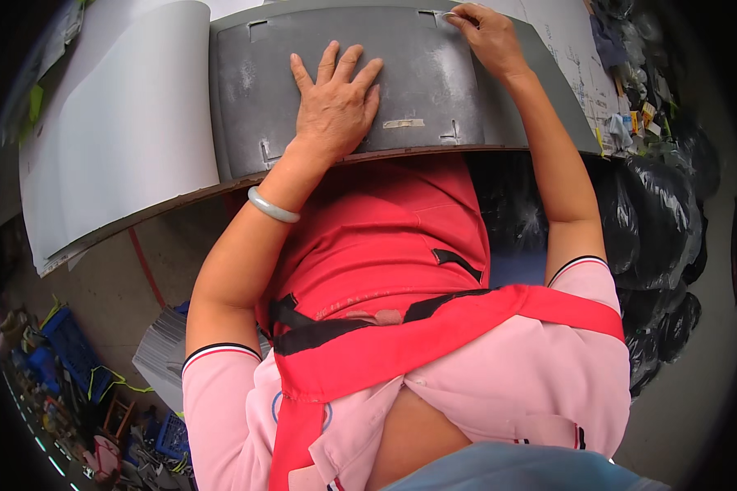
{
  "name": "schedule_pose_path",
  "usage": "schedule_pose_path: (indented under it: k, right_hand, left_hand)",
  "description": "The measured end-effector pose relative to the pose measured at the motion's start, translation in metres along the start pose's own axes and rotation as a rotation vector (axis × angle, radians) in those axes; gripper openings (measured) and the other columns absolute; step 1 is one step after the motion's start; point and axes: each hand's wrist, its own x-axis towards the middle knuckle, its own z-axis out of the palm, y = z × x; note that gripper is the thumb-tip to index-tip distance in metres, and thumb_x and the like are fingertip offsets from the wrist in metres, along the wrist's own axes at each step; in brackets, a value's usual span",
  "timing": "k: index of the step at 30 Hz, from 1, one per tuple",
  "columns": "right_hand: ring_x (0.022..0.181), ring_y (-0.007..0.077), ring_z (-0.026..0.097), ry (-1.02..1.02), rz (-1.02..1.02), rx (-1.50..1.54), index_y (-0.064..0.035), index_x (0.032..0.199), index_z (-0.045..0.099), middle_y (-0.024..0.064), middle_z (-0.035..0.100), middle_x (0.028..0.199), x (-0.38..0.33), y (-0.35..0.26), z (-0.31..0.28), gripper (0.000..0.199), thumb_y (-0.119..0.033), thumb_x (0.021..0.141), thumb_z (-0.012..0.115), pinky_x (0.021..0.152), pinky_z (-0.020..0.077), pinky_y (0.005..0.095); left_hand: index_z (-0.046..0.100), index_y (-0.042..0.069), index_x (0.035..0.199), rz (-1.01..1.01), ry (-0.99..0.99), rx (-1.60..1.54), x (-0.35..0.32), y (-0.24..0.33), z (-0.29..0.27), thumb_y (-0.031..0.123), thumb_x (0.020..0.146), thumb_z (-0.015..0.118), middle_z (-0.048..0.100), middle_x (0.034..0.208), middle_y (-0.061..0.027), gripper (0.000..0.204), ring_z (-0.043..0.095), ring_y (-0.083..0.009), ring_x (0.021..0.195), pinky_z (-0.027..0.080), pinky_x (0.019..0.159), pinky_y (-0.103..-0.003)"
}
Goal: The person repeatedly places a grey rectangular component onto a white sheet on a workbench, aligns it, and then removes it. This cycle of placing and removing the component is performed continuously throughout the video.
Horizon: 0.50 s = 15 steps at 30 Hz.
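A dark grey template board (pixel 418 78) lies on the work table, with slots cut near its corners and whitish smudges around them. My left hand (pixel 336 106) rests flat on it, left of the middle, fingers spread. At its far right corner, my right hand (pixel 491 41) is closed in a pinch beside a slot. A small pale tip shows at those fingertips; what it belongs to I cannot make out. Under the board, a larger grey-green sheet (pixel 540 90) sticks out on the right. A strip of beige tape (pixel 403 123) is stuck near the board's front edge.
A large pale sheet (pixel 139 114) curves over the table to the left. Black plastic bags (pixel 655 213) are piled at the right, below small clutter at the table's far right. Blue baskets (pixel 72 348) and mixed items stand on the floor at the lower left, near stacked grey sheets (pixel 162 356).
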Motion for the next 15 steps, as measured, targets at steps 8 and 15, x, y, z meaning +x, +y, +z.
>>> schedule_pose_path:
  k: [8,15]
  right_hand:
    - [0.09,0.0377,0.068,-0.09,-0.134,-0.107,-0.0012,0.093,0.072,0.0207,0.07,0.094,0.024,-0.01,0.023,0.015,-0.015,0.093,0.068,0.081,0.0528,0.0445]
    - [0.085,0.0334,0.069,-0.176,0.27,-0.005,0.0011,0.098,0.069,0.0193,0.07,0.088,0.025,-0.017,0.009,0.02,-0.018,0.094,0.065,0.078,0.0539,0.0432]
  left_hand:
    - [0.062,0.022,0.138,-0.014,0.011,-0.033,-0.006,0.004,-0.005,0.029,0.098,0.062,0.051,0.147,-0.0075,0.041,0.041,-0.0339,0.144,0.02,0.113,-0.076]
    - [0.064,0.019,0.134,-0.012,0.059,-0.062,-0.009,0.003,0.0,0.03,0.096,0.062,0.053,0.144,-0.0083,0.039,0.042,-0.0357,0.142,0.019,0.112,-0.078]
